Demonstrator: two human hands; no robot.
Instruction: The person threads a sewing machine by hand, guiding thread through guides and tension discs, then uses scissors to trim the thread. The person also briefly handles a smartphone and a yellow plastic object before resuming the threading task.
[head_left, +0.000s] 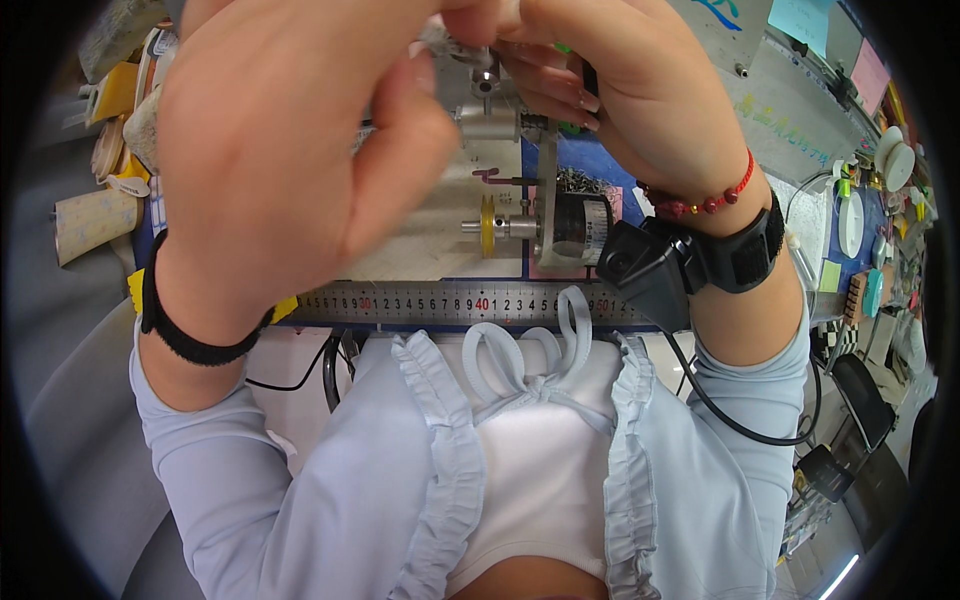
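Observation:
Both my hands are raised over a small metal bench device, their fingers coming together at the top edge of the picture. My left hand is large, close to the camera and partly blurred, its thumb bent inwards. Beside that thumb is a shiny, clear-looking piece, too hidden to name. My right hand curls around the far side of a metal post, its fingertips behind it. Whether either hand grips anything cannot be made out. Below them sit a metal cylinder, a yellow wheel on a shaft and a black dial with white markings.
A steel ruler runs along the table's near edge. Small dark metal pieces lie heaped behind the dial. A black camera is strapped to my right wrist, its cable hanging down. Assorted items, including a patterned cylinder, crowd the left side.

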